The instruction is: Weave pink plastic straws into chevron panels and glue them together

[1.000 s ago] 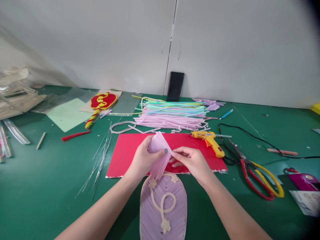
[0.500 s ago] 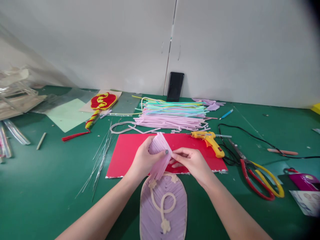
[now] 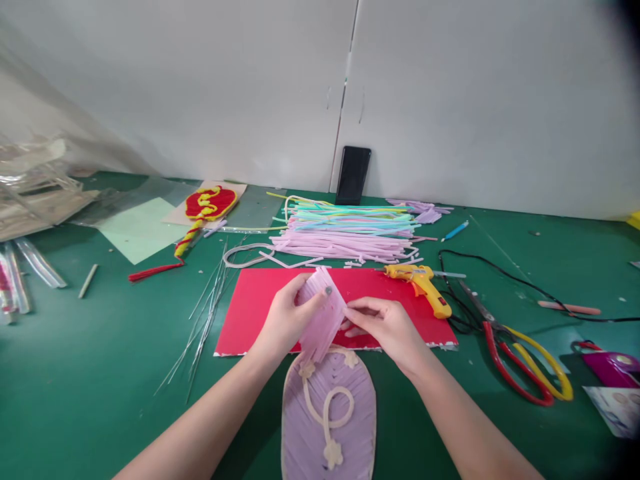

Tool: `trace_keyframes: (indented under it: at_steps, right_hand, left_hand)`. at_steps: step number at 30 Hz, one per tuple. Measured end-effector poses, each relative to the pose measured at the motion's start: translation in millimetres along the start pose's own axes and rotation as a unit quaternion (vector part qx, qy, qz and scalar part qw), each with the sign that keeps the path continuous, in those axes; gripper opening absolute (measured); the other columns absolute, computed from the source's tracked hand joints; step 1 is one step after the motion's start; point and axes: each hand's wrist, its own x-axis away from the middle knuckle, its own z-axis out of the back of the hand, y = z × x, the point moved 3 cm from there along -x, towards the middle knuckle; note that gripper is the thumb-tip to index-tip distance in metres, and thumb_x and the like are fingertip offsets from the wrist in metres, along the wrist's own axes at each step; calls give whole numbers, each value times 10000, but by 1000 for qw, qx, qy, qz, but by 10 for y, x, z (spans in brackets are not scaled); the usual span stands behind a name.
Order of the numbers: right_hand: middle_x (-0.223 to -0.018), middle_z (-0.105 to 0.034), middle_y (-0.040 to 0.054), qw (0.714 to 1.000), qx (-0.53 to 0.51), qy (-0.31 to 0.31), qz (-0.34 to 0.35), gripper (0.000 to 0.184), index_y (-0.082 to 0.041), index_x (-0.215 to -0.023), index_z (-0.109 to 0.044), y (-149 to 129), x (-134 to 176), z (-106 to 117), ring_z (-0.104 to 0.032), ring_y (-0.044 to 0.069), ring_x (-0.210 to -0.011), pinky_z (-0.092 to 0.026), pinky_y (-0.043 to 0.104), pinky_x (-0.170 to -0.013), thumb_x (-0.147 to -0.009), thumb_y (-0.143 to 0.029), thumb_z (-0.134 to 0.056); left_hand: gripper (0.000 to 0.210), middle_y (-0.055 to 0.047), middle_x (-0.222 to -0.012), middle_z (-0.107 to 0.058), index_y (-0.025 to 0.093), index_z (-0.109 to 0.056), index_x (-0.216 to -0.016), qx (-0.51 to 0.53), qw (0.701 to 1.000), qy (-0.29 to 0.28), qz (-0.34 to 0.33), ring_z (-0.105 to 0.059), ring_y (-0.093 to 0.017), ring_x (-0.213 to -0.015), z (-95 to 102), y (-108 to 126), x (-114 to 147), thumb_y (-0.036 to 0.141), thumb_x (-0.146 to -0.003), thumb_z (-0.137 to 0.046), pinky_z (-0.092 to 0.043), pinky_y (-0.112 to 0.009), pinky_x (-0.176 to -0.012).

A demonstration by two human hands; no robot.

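The fan of pale pink strips [image 3: 323, 328] is sitting in the hands above the red board [image 3: 250, 317], its lower end overlapping the top of the lilac oval panel [image 3: 360, 413] in this view. The left hand [image 3: 291, 307] is grasping it, thumb pressing across its face, while the right hand [image 3: 384, 325] is pinching its right-hand corner between fingertips. Spreading the thumb's pressure evenly and pinching lightly would probably be serving the strips' alignment best, with the yellow glue gun [image 3: 426, 292] lying beyond the right hand.
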Motion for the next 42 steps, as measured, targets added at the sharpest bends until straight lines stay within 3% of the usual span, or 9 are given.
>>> trace_keyframes:
  at_steps: [4,9,15,19,21,32,42]
  right_hand:
    - [-680,-700,35,1000,1,-6,3,274,-158,-802,-686,2,4,-7,-673,198,-671,-561,325,-670,-661,-392,-698]
    - [-693,-705,40,1000,8,-6,17,279,-168,-798,-686,-6,6,-23,-674,212,-686,-553,332,-671,-667,-413,-688]
    - [-735,-714,57,999,21,-10,37,261,-168,-806,-683,8,27,-51,-679,217,-702,-543,332,-701,-694,-404,-671]
    - [-734,-715,48,999,24,-17,44,254,-181,-804,-683,28,29,-70,-678,213,-693,-540,332,-698,-693,-409,-671]
    - [-733,-714,45,999,26,-19,42,251,-184,-800,-683,26,28,-72,-678,210,-693,-538,326,-698,-694,-411,-670]
    - [-748,-712,49,998,31,-24,50,227,-172,-815,-681,27,33,-56,-676,206,-712,-537,316,-701,-719,-376,-659]
    - [-739,-707,44,998,39,-24,47,223,-169,-823,-678,14,35,-51,-673,200,-711,-542,315,-691,-722,-368,-657]
  left_hand:
    - [348,-25,-792,-649,152,-646,-946,66,997,25,16,-563,-153,-696,38,-22,-8,427,-786,-506,-427,-215,-583]
    - [362,-4,-675,-631,147,-676,-842,66,995,64,44,-536,-133,-598,69,-50,7,466,-762,-525,-407,-203,-513]
    - [345,-41,-837,-692,156,-669,-945,78,995,64,10,-615,-189,-803,82,42,26,427,-784,-531,-466,-241,-669]
    - [377,-66,-921,-701,189,-524,-1165,150,988,29,-28,-636,-198,-882,63,88,39,374,-842,-463,-483,-269,-726]
    - [369,-78,-935,-699,190,-488,-1182,168,985,16,-40,-642,-203,-884,52,94,46,354,-855,-440,-491,-279,-716]
    - [158,-58,-924,-703,198,-543,-949,97,992,37,-70,-644,-162,-742,85,114,28,280,-845,-457,-465,-235,-608]
    - [185,-53,-1032,-674,193,-581,-971,30,994,53,-93,-628,-178,-925,124,95,28,224,-832,-463,-464,-237,-736]
